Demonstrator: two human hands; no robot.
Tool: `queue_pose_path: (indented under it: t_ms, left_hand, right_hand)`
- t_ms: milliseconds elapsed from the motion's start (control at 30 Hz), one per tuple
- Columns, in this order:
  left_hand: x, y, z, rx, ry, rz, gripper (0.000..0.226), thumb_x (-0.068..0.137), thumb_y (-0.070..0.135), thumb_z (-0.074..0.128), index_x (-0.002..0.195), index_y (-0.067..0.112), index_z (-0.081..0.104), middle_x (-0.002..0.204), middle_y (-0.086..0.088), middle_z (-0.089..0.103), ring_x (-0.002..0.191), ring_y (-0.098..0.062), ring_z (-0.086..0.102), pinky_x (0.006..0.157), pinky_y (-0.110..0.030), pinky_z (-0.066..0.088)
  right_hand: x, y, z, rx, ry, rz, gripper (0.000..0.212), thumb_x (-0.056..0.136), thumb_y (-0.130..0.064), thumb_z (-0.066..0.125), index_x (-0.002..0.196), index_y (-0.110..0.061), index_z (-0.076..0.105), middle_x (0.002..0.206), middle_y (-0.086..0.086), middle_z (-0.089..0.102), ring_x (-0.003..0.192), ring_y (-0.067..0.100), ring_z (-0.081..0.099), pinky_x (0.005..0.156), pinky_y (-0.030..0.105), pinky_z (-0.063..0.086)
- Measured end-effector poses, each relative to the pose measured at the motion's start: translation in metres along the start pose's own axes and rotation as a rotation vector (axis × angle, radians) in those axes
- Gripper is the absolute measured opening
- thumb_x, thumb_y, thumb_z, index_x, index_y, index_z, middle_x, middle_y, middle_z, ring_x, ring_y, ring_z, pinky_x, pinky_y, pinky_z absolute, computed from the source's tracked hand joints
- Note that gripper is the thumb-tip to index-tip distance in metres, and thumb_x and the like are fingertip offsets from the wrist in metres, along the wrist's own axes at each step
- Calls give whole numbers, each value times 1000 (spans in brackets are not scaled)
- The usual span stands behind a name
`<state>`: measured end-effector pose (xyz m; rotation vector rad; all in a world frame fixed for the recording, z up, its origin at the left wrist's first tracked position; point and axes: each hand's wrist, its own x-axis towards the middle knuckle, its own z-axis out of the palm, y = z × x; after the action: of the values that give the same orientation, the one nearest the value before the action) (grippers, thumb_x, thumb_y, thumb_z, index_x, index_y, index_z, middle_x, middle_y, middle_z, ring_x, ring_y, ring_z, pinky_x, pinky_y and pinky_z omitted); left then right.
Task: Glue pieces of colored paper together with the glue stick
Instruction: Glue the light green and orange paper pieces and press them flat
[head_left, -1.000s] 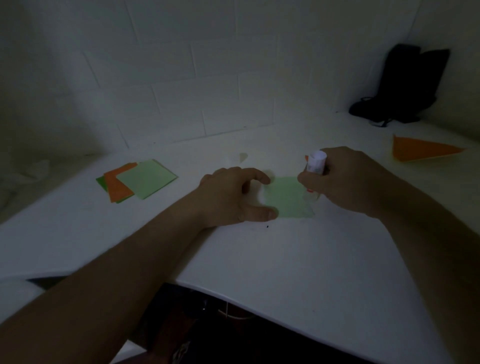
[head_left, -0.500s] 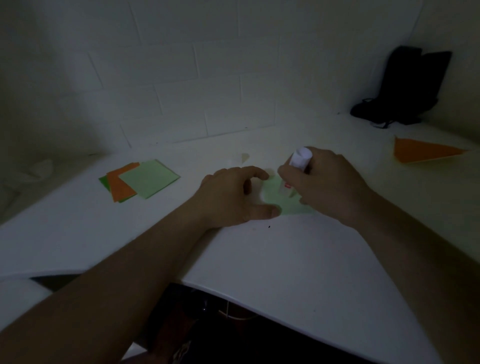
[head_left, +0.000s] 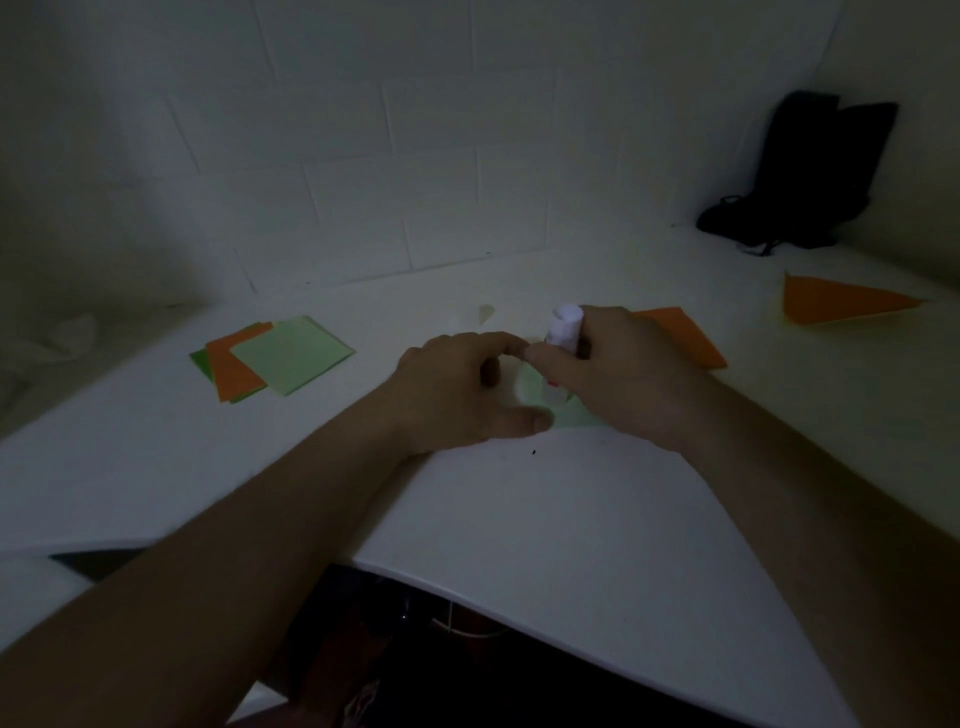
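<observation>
Dim light; white table (head_left: 571, 519) against tiled wall. Right hand (head_left: 623, 374) wrapped round glue stick (head_left: 563, 332), fingers curled about the barrel, tip down on pale green paper (head_left: 574, 415) lying flat mid-table. Left hand (head_left: 462, 389) resting on that paper's left edge, fingers spread and bent, thumb tip pressed flat. Orange sheet (head_left: 685, 338) just behind right hand; stack of green and orange papers (head_left: 275, 356) well left; orange triangle (head_left: 841, 304) far right; black bag (head_left: 810, 171) in corner.

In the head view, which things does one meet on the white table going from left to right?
Stack of green and orange papers → left hand → glue stick → right hand → orange paper → orange triangle.
</observation>
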<state>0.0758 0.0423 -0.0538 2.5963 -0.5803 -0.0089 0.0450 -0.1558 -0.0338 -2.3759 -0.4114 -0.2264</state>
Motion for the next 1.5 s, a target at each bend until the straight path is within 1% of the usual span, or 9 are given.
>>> queue_pose_path:
  t_ms: [133,233,433,667,833,933,1067,1200,1500]
  left_hand:
    - [0,-2,1,-4,4,11,61,68,74,76,121,54,53,97,16,61,94,-11,61,93,-42,51]
    - [-1,-2,2,-8,11,22,74,64,79,72,129,53,48,104,17,63,100,-11,62,96,-43,51]
    - [-3,0,1,2,4,24,90,72,68,80,147,45,35,108,14,61,106,-16,62,98,-45,50]
    - [0,-3,1,26,-5,9,84,70,75,77,141,49,42,102,17,59,98,-13,60,97,-42,49]
    - [2,-5,2,16,7,21,78,69,75,78,135,51,45,102,17,60,97,-12,60,95,-42,50]
    - [3,-6,3,10,-1,18,78,68,77,76,134,53,44,102,17,60,97,-12,61,96,-43,50]
    - [3,-7,3,15,3,23,83,63,81,73,135,52,45,101,16,60,97,-14,61,96,-43,50]
    - [2,-7,3,19,14,23,81,68,74,79,138,51,44,101,17,58,100,-14,60,99,-41,48]
    - [1,-7,2,4,0,24,83,64,79,74,136,52,43,99,20,56,101,-16,59,101,-45,47]
  right_hand:
    - [1,-2,3,-9,0,32,29,100,-43,60,84,-19,63,76,0,69,71,9,64,64,32,48]
    - [1,-4,5,4,-11,62,23,99,-47,61,91,-26,62,81,-5,70,74,4,64,63,25,45]
    - [0,-10,5,30,-32,67,29,99,-47,61,90,-21,70,78,0,71,71,12,65,63,33,48]
    - [4,-3,-6,477,139,350,23,96,-44,66,92,-22,70,63,-12,66,68,11,62,64,33,53]
    - [-3,-6,-2,159,20,134,25,100,-42,60,85,-22,62,75,-10,68,68,-2,63,63,27,44]
    - [-2,-2,0,57,-35,44,28,100,-39,60,77,-23,59,76,-2,67,68,9,61,64,32,46]
    - [-1,1,-4,-17,-6,23,26,100,-34,60,77,-20,59,72,2,63,69,12,58,55,17,37]
    - [-2,6,-11,-83,-2,34,24,99,-33,62,82,-16,66,72,-2,65,76,2,58,56,10,38]
    - [-2,24,-22,-130,28,72,23,94,-42,65,80,-24,67,76,-7,68,69,5,62,59,16,40]
